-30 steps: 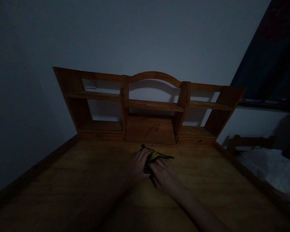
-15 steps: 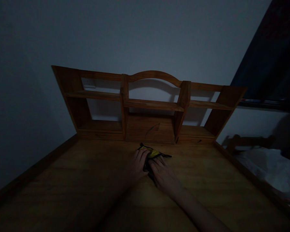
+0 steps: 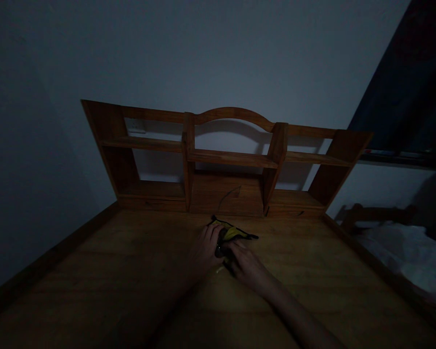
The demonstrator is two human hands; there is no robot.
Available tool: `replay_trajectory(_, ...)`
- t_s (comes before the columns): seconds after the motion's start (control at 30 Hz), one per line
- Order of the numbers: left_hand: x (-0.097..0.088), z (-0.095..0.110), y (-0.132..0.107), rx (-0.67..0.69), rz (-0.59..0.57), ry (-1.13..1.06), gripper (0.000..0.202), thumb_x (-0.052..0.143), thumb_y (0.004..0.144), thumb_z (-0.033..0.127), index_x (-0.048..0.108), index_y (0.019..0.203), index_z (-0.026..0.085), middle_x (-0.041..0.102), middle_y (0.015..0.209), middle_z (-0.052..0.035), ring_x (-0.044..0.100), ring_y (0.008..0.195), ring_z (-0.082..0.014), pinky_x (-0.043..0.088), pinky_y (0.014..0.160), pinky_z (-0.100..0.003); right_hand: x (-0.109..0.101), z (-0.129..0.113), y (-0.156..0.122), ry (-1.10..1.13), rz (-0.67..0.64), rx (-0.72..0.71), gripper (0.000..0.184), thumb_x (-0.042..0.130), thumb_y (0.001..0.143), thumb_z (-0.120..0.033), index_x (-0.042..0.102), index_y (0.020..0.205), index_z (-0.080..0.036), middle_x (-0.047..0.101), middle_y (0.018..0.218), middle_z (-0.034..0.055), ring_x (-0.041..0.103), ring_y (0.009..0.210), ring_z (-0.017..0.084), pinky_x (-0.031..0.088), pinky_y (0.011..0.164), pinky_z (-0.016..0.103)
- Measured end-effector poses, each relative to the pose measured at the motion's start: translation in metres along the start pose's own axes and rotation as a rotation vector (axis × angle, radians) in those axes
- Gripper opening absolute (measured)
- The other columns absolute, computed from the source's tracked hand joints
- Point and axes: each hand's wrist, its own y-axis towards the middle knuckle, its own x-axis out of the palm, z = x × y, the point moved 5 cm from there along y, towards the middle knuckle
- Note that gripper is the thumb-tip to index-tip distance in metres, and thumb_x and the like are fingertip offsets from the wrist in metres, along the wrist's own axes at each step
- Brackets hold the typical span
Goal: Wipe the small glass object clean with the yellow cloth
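A small yellow cloth piece with black edging [image 3: 232, 232], perhaps a pouch, lies on the wooden desktop [image 3: 148, 291] in front of the shelf. My left hand [image 3: 204, 244] is closed over its left side, fingers bent on the fabric. Between my hands is a dark, shiny object [image 3: 220, 249], too dim to name. My right hand [image 3: 246, 261] is at the near right side, its fingers curled in a pinch by the dark object; what they hold is hidden. Just below my hands shows a short pale strip [image 3: 220, 269].
A wooden desk shelf [image 3: 232, 157] with open compartments stands at the back against the wall. Raised wooden edges [image 3: 378, 264] border the desktop. Beyond the right edge lies a whitish plastic bag or cloth [image 3: 407, 252], beside a wooden chair back [image 3: 381, 213]. The room is dim.
My right hand's fingers have curled in and shifted slightly, baring more of the yellow cloth and the dark object. A pale strip now shows below the hands. My left hand stays about where it was.
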Motion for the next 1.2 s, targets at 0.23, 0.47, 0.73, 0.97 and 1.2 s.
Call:
replay_trajectory(0.23, 0.0, -0.001, 0.001, 0.004, -0.007, -0.001, 0.069, 0.067, 0.062, 0.025, 0.037, 0.124, 0.022, 0.045, 0.122, -0.0091, 0.043, 0.114, -0.0297, 0.039, 0.095, -0.045, 0.001, 0.017, 0.001, 0.339, 0.093, 0.071, 0.034, 0.055, 0.077, -0.007, 0.055, 0.107, -0.022, 0.062, 0.104, 0.004, 0.058, 0.099, 0.018, 0.045, 0.089, 0.034)
replay_trajectory(0.47, 0.0, -0.001, 0.001, 0.012, -0.015, -0.019, 0.07, 0.069, 0.062, 0.031, 0.037, 0.125, 0.022, 0.046, 0.12, -0.0088, 0.043, 0.113, -0.0298, 0.039, 0.094, -0.045, -0.002, 0.034, 0.005, 0.456, 0.177, 0.222, 0.021, 0.065, 0.075, -0.022, 0.065, 0.096, -0.02, 0.068, 0.096, 0.0036, 0.062, 0.093, 0.02, 0.046, 0.086, 0.035)
replay_trajectory(0.73, 0.001, -0.002, 0.001, 0.012, -0.016, -0.026, 0.072, 0.07, 0.063, 0.032, 0.035, 0.126, 0.021, 0.045, 0.123, -0.0088, 0.042, 0.115, -0.0286, 0.039, 0.095, -0.044, -0.007, 0.032, 0.005, 0.516, 0.19, 0.277, 0.016, 0.064, 0.076, -0.02, 0.068, 0.091, -0.021, 0.07, 0.093, 0.0019, 0.063, 0.091, 0.019, 0.046, 0.084, 0.031)
replay_trajectory(0.97, -0.001, 0.0, 0.001, 0.001, -0.039, -0.017, 0.076, 0.072, 0.06, 0.03, 0.035, 0.126, 0.021, 0.045, 0.123, -0.0087, 0.042, 0.114, -0.0289, 0.039, 0.095, -0.044, -0.007, 0.033, 0.004, 0.524, 0.207, 0.295, 0.013, 0.063, 0.075, -0.02, 0.068, 0.088, -0.021, 0.07, 0.089, 0.0015, 0.063, 0.087, 0.019, 0.047, 0.082, 0.031)
replay_trajectory(1.2, -0.002, 0.0, 0.001, 0.01, -0.025, -0.023, 0.074, 0.071, 0.062, 0.032, 0.036, 0.126, 0.021, 0.045, 0.123, -0.0089, 0.042, 0.114, -0.0288, 0.039, 0.095, -0.044, -0.007, 0.031, 0.003, 0.514, 0.185, 0.292, 0.014, 0.062, 0.077, -0.022, 0.068, 0.089, -0.02, 0.07, 0.092, 0.0026, 0.063, 0.091, 0.02, 0.047, 0.084, 0.033)
